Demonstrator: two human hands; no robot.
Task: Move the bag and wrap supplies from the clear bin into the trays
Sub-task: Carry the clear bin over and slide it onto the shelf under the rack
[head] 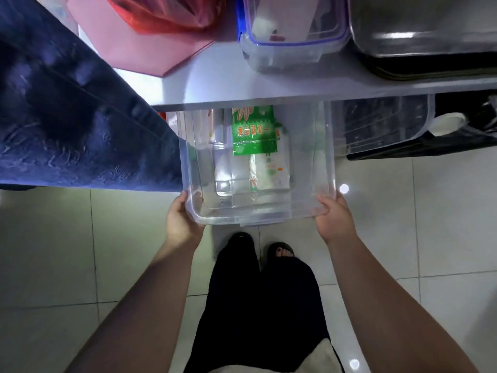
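Observation:
A clear plastic bin (312, 168) sticks out from under a white tabletop, its far half hidden beneath it. Inside lie a green printed packet (254, 135), a white packet (274, 170) under it and a clear wrap box (223, 168) to their left. My left hand (181, 219) grips the bin's near left corner. My right hand (333, 216) grips its near right corner, fingers curled over the rim.
On the white tabletop (215, 84) stand a blue-clipped clear container (293, 41), a pink sheet with a red bag (166, 14) and a metal tray (425, 30). Blue denim cloth (67, 117) hangs at left. Another clear bin (382, 122) sits at right. My feet stand on floor tiles.

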